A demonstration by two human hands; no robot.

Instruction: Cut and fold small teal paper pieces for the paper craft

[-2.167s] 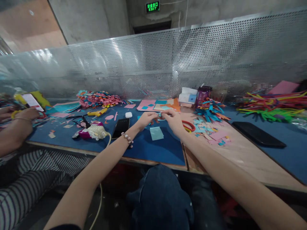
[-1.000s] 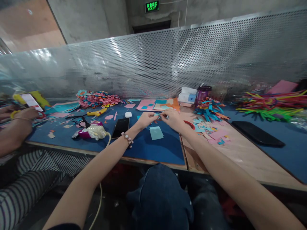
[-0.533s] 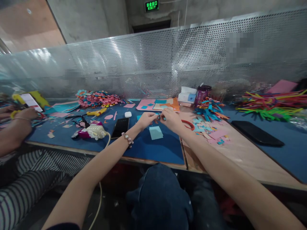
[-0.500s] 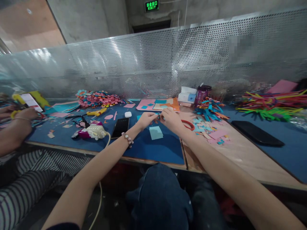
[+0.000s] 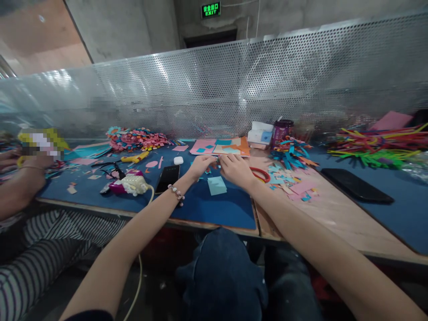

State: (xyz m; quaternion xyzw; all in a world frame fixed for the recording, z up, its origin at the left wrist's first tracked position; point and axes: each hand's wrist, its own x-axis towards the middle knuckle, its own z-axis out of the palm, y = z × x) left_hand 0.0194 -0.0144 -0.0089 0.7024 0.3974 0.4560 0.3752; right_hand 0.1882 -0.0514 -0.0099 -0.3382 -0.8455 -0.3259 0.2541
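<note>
My left hand (image 5: 201, 166) and my right hand (image 5: 234, 169) meet low over the blue mat, their fingertips close together. The left fingers are pinched, and a tiny bluish bit shows between the two hands; its kind is too small to make out. My right fingers curl downward, hiding whatever they press on. Below the left fingers lie small blue and orange paper bits (image 5: 207, 170). Just nearer to me is a light blue paper square (image 5: 217, 186), apparently with another under it. Behind my hands rest pink and orange paper sheets (image 5: 241, 145) with blue pieces on top.
Left of my hands are a phone (image 5: 168, 178), a white earphone case (image 5: 178, 160), a yellow glue gun (image 5: 134, 157) and a power strip (image 5: 129, 183). Red-handled scissors (image 5: 261, 174) and paper scraps lie right. A co-worker's hand (image 5: 35, 167) is far left. A perforated metal screen (image 5: 214, 89) stands behind.
My right hand has turned flatter and lower, its fingers now pointing more downward. My left hand has shifted slightly left, and small paper bits show beneath it.
</note>
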